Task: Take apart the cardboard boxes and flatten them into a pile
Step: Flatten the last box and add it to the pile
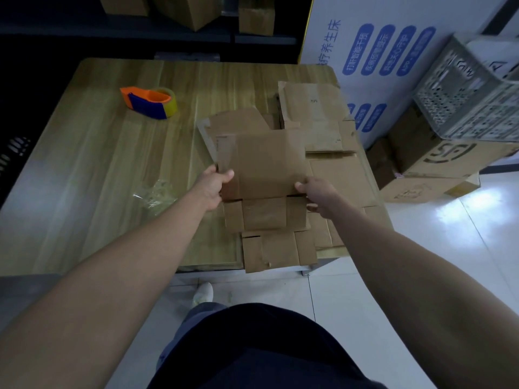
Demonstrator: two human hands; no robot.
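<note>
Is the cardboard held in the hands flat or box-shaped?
Flat. The cardboard shows one flat face, flaps spread; left hand and right hand grip its sides over the pile.

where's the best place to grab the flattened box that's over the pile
By its two side edges, one hand from each side, as the left hand and right hand do: the flattened box is wide and thin, likely floppy held one-sided.

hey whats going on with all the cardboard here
A person holds a flattened cardboard box by its near corners, left hand gripping one side and right hand the other. It sits over a pile of flattened boxes on the right side of the wooden table; whether it rests on the pile is unclear. A tape dispenser and some crumpled clear plastic lie to the left.
</note>
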